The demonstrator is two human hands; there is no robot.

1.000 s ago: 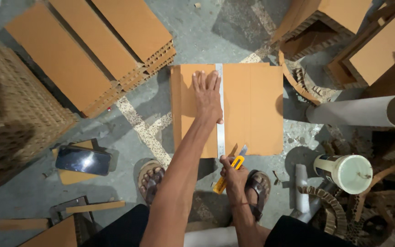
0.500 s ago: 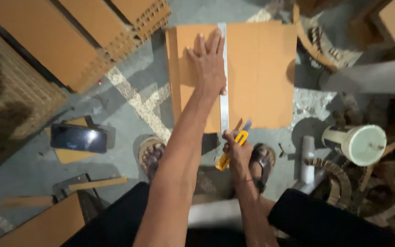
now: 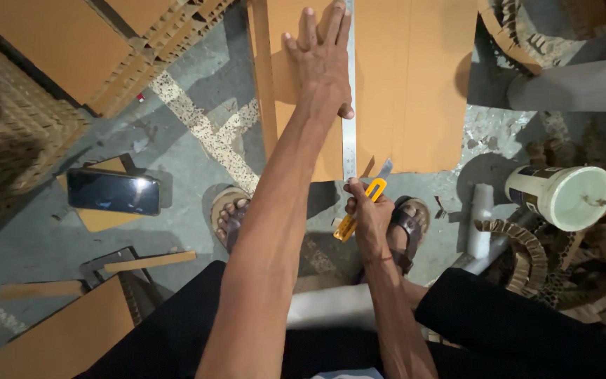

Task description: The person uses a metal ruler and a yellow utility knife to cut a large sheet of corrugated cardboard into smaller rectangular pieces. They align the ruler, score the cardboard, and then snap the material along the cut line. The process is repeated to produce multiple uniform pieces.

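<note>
The left hand [image 3: 322,64] stayed flat on the ruler [image 3: 348,105] and cardboard [image 3: 415,84]; the right hand [image 3: 369,214], at 6 o'clock, kept clutching the knife [image 3: 360,208], barely moved.

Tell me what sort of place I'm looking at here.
Probably a small cardboard workshop, with the work done on a concrete floor. Cardboard sheets and stacked boards lie around; the left hand pins a steel ruler, and the right hand holds a yellow knife.
</note>
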